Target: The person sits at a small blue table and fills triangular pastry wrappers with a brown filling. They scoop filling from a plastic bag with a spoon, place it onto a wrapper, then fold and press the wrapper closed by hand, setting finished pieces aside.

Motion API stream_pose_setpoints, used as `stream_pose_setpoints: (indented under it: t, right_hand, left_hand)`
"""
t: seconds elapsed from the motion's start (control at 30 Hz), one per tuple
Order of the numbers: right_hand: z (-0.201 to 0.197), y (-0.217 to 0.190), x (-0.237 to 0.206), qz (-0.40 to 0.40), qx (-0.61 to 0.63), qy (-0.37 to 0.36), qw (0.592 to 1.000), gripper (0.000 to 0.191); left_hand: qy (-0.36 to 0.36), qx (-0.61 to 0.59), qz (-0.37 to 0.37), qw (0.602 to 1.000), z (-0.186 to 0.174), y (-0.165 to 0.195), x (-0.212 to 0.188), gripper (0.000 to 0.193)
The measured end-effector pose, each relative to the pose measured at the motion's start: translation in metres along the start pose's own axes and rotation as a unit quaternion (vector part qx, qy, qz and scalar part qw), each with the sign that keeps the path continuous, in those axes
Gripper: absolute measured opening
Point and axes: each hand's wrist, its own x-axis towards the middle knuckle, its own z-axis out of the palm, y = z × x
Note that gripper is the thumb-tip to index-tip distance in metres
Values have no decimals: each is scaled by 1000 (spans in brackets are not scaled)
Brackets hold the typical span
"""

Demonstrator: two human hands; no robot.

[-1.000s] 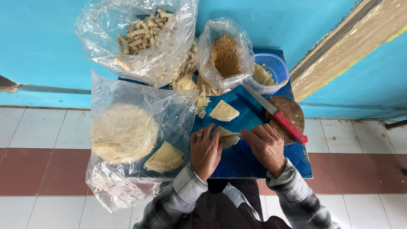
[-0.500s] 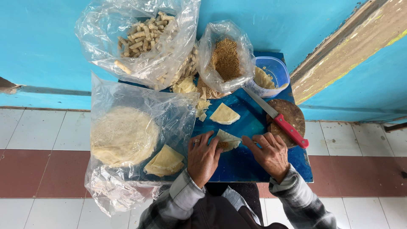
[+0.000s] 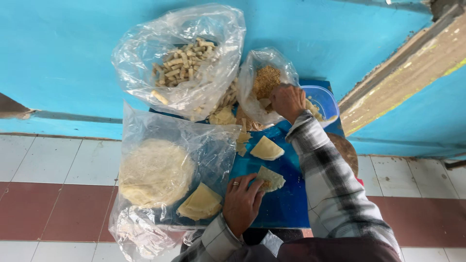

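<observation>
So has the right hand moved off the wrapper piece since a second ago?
Yes. The right hand has gone up the blue board, away from the body, into the bag of filling.

- Soft, even daylight is filling the scene, casting only faint shadows.
- Glare is glinting off the clear plastic bags [image 3: 179, 73].
- Wide-angle distortion is bending the edges; focus is staying fairly sharp.

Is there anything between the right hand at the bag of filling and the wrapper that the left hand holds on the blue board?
Nearly nothing. Between the right hand at the filling bag and the wrapper under the left hand, one spare wrapper piece lies flat on the blue board.
</observation>
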Motion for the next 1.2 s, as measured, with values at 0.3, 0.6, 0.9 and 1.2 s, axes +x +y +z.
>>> stream_pose_setpoints:
  t: [0.3,0.6,0.9,1.2]
  right_hand:
    - [-31,44,-44,68,163,60,982,21]
    - [-73,38,-150,93,289,38,952,18]
    - [-83,-15,-238,-52,175,71,981,10]
    - [-98,-18,-252,-231,8,92,969,46]
  left_hand:
    - [-2,-22,-2,1000,-6,6,6,27]
    - [43,-64,-30,997,-2,1,5,24]
    - [-7,98,4,995,-4,10,25,46]
    - [-17,120,-66,990,-15,13,2,29]
